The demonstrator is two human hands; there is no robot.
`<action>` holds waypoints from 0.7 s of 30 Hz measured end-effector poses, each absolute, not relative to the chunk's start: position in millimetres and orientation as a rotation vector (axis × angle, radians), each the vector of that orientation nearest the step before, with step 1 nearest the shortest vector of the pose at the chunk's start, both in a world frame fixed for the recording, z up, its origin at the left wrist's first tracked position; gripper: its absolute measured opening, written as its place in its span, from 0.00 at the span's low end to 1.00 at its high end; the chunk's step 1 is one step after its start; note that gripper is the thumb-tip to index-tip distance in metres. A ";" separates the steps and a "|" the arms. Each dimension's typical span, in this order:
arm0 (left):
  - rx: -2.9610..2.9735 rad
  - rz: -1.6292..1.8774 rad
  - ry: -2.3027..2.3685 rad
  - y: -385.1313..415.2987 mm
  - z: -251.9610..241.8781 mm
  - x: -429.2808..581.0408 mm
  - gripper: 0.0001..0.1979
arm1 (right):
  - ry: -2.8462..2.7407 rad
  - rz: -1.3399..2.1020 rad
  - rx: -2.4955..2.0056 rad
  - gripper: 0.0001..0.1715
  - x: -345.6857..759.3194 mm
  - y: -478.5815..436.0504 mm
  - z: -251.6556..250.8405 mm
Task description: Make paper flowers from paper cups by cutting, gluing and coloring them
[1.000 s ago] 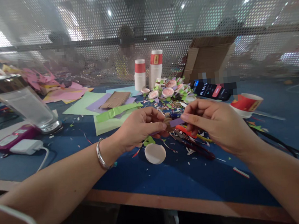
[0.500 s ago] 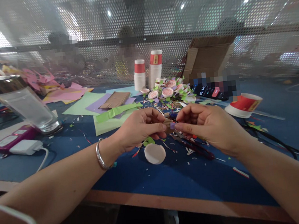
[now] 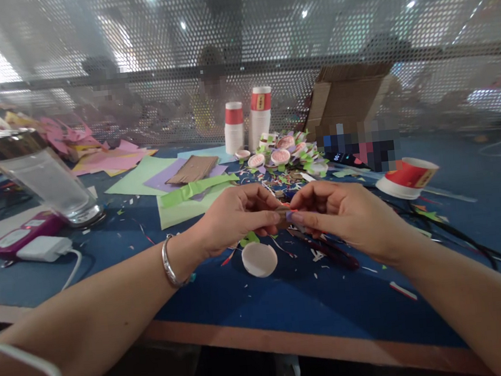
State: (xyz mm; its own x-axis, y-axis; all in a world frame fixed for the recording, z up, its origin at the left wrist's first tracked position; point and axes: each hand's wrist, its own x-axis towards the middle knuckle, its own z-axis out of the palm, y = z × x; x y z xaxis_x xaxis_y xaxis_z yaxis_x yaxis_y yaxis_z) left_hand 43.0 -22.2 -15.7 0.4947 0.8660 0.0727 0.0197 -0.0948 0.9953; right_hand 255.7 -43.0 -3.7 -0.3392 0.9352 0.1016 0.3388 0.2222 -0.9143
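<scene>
My left hand (image 3: 235, 216) and my right hand (image 3: 341, 212) meet above the blue table (image 3: 287, 297), fingertips together. Both pinch a small brown and purple paper piece (image 3: 285, 215) between thumb and fingers; most of it is hidden by the fingers. A silver bracelet circles my left wrist. Just below the hands a white round cup bottom (image 3: 260, 259) lies on the table, with scissors (image 3: 327, 248) to its right among paper scraps.
A glass jar (image 3: 48, 184), a pink device and a white charger (image 3: 43, 248) are at the left. Coloured paper sheets (image 3: 165, 181), stacked paper cups (image 3: 260, 116), paper flowers (image 3: 285, 152), a cardboard box and a cut red cup (image 3: 409, 175) lie behind. Cables run at the right.
My right hand has moved left to meet my left hand. The purple strip it held out is now tucked between the fingertips of both hands.
</scene>
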 end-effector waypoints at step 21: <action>1.609 0.858 0.784 -22.0 -16.8 41.9 0.08 | -1.987 1.033 -1.217 0.14 257.9 -42.7 -3.2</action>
State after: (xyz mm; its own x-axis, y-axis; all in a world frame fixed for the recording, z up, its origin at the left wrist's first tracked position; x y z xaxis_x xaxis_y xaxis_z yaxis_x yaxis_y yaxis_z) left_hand 41.9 -22.0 -16.8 0.5193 0.8447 0.1299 0.0529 -0.1834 0.9816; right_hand 257.9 -42.7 -3.2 -0.4122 0.9074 0.0821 0.4543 0.2829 -0.8448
